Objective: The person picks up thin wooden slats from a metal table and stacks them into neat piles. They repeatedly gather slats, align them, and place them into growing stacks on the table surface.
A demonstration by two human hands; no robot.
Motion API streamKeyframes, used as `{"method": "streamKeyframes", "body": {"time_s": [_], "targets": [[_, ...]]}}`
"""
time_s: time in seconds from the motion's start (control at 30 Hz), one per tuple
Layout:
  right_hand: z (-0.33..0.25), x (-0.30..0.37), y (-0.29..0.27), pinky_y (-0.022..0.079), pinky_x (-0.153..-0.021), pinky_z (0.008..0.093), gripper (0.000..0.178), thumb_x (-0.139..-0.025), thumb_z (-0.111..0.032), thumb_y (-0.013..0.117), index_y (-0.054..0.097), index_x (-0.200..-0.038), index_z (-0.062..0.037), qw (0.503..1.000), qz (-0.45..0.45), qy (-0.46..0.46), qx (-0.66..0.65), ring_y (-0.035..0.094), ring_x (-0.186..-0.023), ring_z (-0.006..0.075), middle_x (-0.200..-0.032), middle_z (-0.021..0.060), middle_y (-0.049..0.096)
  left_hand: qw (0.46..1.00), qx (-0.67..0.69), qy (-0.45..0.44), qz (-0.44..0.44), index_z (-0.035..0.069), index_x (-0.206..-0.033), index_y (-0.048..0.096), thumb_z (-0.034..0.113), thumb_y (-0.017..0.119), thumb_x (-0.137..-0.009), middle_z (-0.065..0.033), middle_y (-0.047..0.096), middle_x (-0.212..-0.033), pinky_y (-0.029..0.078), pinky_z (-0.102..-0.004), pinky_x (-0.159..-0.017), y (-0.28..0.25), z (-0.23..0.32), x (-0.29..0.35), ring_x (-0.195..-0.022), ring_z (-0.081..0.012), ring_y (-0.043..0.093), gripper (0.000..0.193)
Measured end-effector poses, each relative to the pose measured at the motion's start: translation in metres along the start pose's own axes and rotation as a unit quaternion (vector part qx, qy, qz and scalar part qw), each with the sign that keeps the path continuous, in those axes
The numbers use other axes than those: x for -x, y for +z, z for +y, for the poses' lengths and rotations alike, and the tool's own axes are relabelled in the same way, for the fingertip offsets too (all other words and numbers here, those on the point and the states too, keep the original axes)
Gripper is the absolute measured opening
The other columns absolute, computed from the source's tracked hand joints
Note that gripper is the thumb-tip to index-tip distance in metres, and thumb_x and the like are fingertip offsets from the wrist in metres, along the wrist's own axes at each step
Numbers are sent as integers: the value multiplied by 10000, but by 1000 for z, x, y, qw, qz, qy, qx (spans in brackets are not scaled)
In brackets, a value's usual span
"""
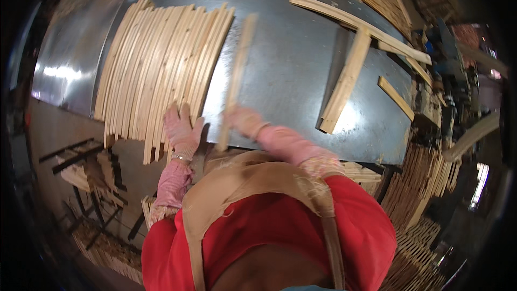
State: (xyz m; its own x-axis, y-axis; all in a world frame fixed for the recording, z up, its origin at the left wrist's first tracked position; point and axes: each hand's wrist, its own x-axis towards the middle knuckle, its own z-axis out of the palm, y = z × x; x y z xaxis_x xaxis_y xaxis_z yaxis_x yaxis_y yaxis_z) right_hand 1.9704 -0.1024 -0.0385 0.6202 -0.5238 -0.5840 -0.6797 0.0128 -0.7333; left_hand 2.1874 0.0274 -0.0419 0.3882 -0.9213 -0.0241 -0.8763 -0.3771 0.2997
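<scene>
Many pale wooden strips (159, 59) lie side by side in a tight row on a grey metal table (285, 70), their near ends uneven and some jutting past the table edge. My left hand (181, 129), in a pink glove, rests on the strips' near ends with its fingers spread. My right hand (246, 122), gloved too and blurred by motion, is closed around the near part of a single wooden strip (241, 59). That strip stands apart from the row, just to its right, roughly parallel to it and also blurred.
A wooden bar fence (350, 19) lies at the far right with a thicker piece (347, 83) reaching from it toward me. A short stick (396, 98) lies near the table's right edge. Wood stacks (409, 183) stand at right; black metal stands (91, 183) are on the left floor.
</scene>
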Motion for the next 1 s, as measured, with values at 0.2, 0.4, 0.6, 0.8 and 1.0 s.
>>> {"method": "streamKeyframes", "body": {"time_s": [0.2, 0.4, 0.6, 0.8, 1.0], "targets": [[-24, -26, 38, 507, -1105, 508, 745, -980, -497, 644, 528, -1536, -16, 969, -98, -49, 223, 662, -1260, 414, -1315, 263, 708, 1000, -3, -1, 12, 88, -1462, 639, 438, 766, -905, -224, 477, -1611, 306, -549, -1279, 13, -11, 3, -1476, -466, 426, 670], [128, 34, -178, 492, -1074, 521, 739, -813, -437, 797, 602, -1427, -75, 873, 337, 168, 310, 598, -1267, 387, -1353, 189, 649, 997, -38, -49, 34, 106, -1474, 638, 367, 805, -883, -232, 481, -1618, 354, -550, -1255, 19, 15, -2, -1461, -460, 465, 667], [252, 106, -252, 498, -1163, 491, 1158, -783, -344, 906, 247, -1716, -148, 831, 417, 357, 90, 549, -1380, 448, -1600, 249, 450, 993, 83, 80, 12, -10, -1444, 627, 300, 749, -932, -285, 540, -1570, 417, -527, -1211, 59, 163, -42, -1444, -445, 526, 611], [244, 113, -225, 554, -1014, 304, 610, -1015, -145, 727, 500, -1560, 8, 811, 329, -43, -482, 659, -1165, 159, -1301, 90, 702, 796, 482, -29, -365, -66, -1567, 496, 426, 695, -1030, -263, 550, -1578, 437, -386, -1193, 80, 343, -81, -1441, -326, 554, 755], [223, 73, -206, 536, -998, 311, 550, -1065, -308, 718, 579, -1485, 18, 788, 306, -81, -528, 650, -1152, 160, -1313, 81, 699, 752, 556, -145, -321, -49, -1358, 651, 352, 770, -965, -167, 754, -1135, 550, -372, -964, 101, 346, -89, -1038, -234, 695, 574]]}}
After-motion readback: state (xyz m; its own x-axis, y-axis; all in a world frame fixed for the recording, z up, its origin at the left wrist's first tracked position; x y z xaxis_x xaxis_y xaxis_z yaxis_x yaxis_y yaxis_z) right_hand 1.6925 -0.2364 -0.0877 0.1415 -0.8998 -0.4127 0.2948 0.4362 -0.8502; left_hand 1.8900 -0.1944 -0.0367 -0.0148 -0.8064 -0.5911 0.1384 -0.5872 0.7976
